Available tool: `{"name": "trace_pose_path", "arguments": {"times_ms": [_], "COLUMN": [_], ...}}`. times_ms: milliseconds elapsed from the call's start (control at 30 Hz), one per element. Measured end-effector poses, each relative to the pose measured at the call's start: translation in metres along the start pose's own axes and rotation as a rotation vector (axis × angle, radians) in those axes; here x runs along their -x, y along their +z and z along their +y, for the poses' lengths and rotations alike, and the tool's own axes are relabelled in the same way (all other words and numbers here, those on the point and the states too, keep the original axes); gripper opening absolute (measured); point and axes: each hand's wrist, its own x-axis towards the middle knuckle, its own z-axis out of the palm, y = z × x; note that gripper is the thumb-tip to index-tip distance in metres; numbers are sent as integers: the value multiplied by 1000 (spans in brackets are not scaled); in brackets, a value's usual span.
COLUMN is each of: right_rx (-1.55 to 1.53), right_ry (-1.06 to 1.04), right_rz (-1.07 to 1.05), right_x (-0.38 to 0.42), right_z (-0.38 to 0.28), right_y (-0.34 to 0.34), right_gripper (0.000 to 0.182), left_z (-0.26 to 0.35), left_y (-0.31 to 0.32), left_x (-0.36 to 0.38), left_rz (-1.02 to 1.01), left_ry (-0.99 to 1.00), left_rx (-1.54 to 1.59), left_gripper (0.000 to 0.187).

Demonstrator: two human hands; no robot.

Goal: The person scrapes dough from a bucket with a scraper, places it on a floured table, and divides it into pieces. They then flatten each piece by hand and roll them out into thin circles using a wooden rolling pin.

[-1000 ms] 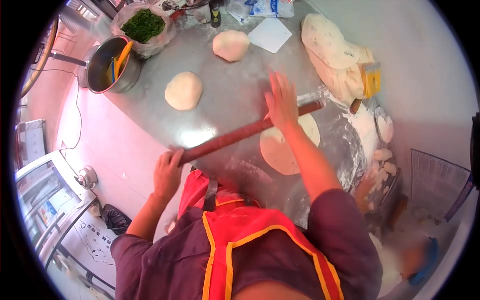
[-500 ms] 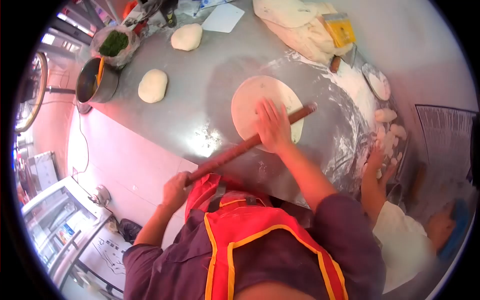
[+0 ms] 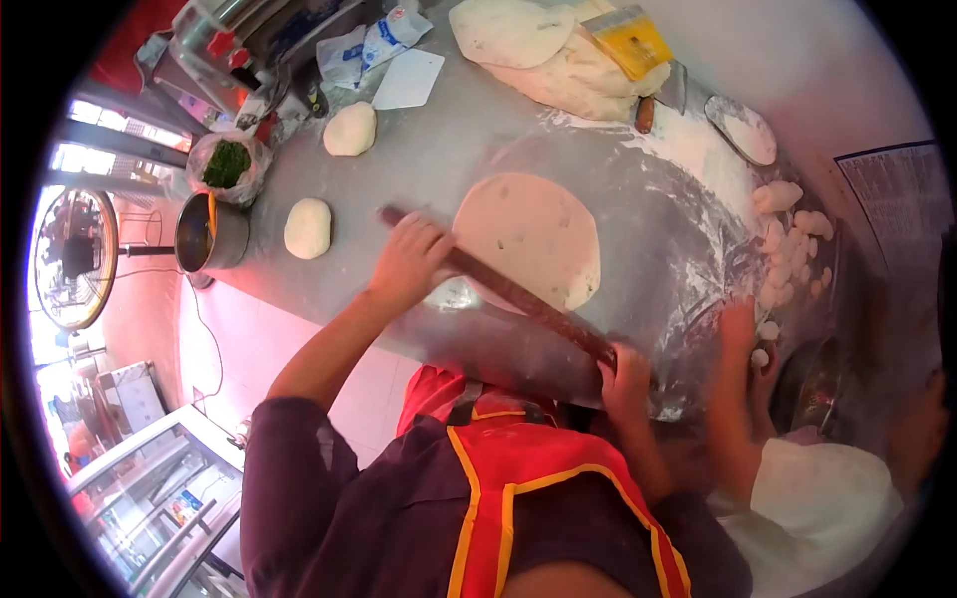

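A round, flat sheet of dough [image 3: 528, 239] with small dark specks lies on the metal table. Along its near left edge runs a dark wooden rolling pin [image 3: 528, 302], slanting from upper left down to the right. My left hand [image 3: 409, 261] is closed over the pin near its far left end. Close to the table's front edge, my right hand [image 3: 626, 384] wraps round the other end. Two dough balls, one nearer [image 3: 307, 228] and one farther [image 3: 350, 130], rest left of the sheet.
A large dough mass [image 3: 548, 75] with a yellow-bladed scraper [image 3: 630, 42] sits at the back, beside scattered flour [image 3: 688, 149]. A metal pot [image 3: 227, 239] and a bag of chopped greens [image 3: 227, 164] stand at the left edge. At right, another person's hand [image 3: 738, 324] is near small dough pieces [image 3: 793, 249].
The rolling pin has swung from slanting up rightward to slanting down rightward. My left hand moved forward with its end; my right hand left the dough and came back toward my body.
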Motion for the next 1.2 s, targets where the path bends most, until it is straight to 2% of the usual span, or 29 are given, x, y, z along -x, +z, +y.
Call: {"name": "trace_pose_path", "arguments": {"times_ms": [33,67,100,167,200,233,267,300,400,500,533,567,600,633,667,733,767,867,900,1000,1033,1067,1167,1200], "right_rx": [-22,65,151,271,310,354,379,404,360,293,165,37,42,48,33,-1,40,30,22,-33,-60,-87,1,10], "right_ry": [21,98,175,303,359,411,383,355,353,313,364,409,273,140,147,166,104,101,92,50,23,1,-101,-226], "right_rz": [35,52,62,91,108,123,194,268,343,150,40,-69,-30,3,-6,-26,30,-2,18,83,105,124,22,58], "right_x": [8,7,5,-5,-18,-30,-47,-63,-89,-55,-38,-19,9,29,34,45,36,41,45,51,48,47,3,-15], "right_z": [1,1,0,5,23,41,56,67,87,58,30,0,-26,-42,-43,-49,-55,-60,-59,-57,-50,-47,-55,-56], "right_y": [10,14,15,18,15,9,-1,-9,-18,-2,2,6,13,18,18,18,10,18,19,31,35,36,-4,-12], "right_gripper": [51,53,55,57,58,58,56,54,53,56,57,59,59,60,59,59,58,59,58,54,52,50,45,45], "left_z": [2,-2,10,23,21,29,34,38,47,30,20,8,-2,-7,-8,-10,-12,9,10,4,-6,-8,-17,-24], "left_y": [15,60,77,92,119,127,133,133,127,138,125,110,97,84,74,56,61,75,77,49,45,34,9,8], "left_x": [-23,-29,-44,-102,-133,-166,-199,-232,-292,-220,-184,-146,-105,-66,-52,-34,-48,-81,-72,-20,4,14,44,59], "left_rz": [-141,-203,-167,-106,-83,-33,-61,-153,-571,-55,-75,-113,-41,-150,-173,-222,-208,-62,-109,-271,-232,-236,-254,-264], "left_ry": [-12,25,-13,14,47,39,39,68,131,172,201,214,187,75,54,11,-30,90,111,54,127,119,48,0], "left_rx": [21,-94,-56,-52,-106,-23,4,79,45,46,-104,-64,113,141,96,8,69,-15,-38,67,62,30,-19,-6], "left_gripper": [52,64,71,65,62,55,52,51,51,54,57,57,55,54,54,54,51,51,59,61,60,58,52,49]}}
